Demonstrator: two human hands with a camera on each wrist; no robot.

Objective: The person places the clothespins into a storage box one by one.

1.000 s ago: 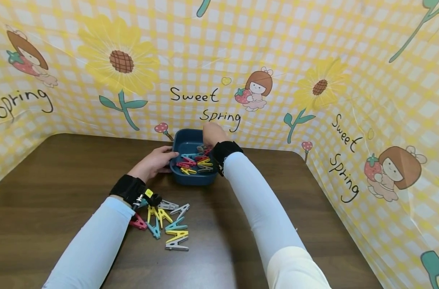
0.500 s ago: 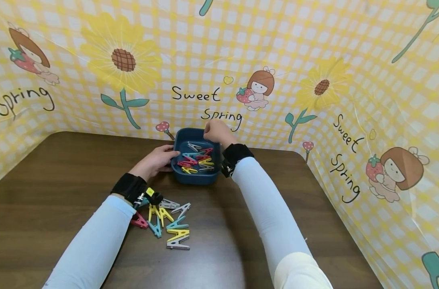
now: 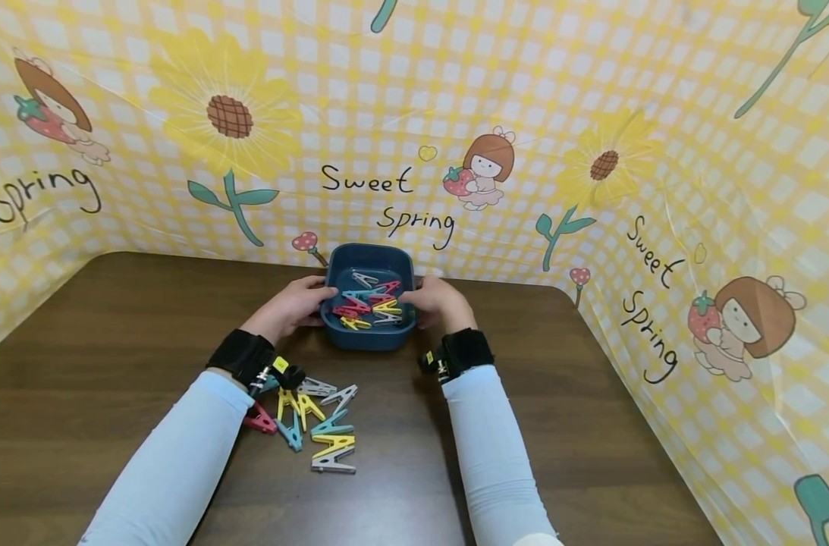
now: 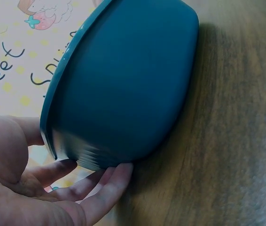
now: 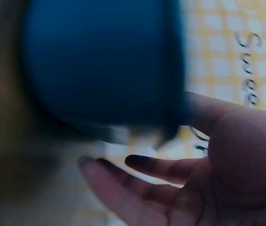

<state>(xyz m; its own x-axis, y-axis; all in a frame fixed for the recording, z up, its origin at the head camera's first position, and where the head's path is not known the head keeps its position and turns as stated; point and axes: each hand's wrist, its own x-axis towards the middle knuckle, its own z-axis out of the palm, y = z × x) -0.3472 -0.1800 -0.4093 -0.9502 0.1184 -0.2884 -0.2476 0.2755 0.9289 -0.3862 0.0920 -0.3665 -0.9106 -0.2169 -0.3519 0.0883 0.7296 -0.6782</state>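
Head view: left hand point(image 3: 294, 305) pinches a smooth, round-cornered tub point(image 3: 368, 340) of skinny pegs point(image 3: 357, 304); right hand point(image 3: 443, 299), fingers loose, touches it.

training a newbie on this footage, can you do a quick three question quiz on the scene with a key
1. In the head view, what colour is the loose clothespin nearest the picture's bottom edge? A) yellow B) grey C) red
2. True or false: the blue bin has no clothespins inside it.
3. Fill in: the left hand has its thumb over the bin's ____.

Key: 1. B; 2. false; 3. rim
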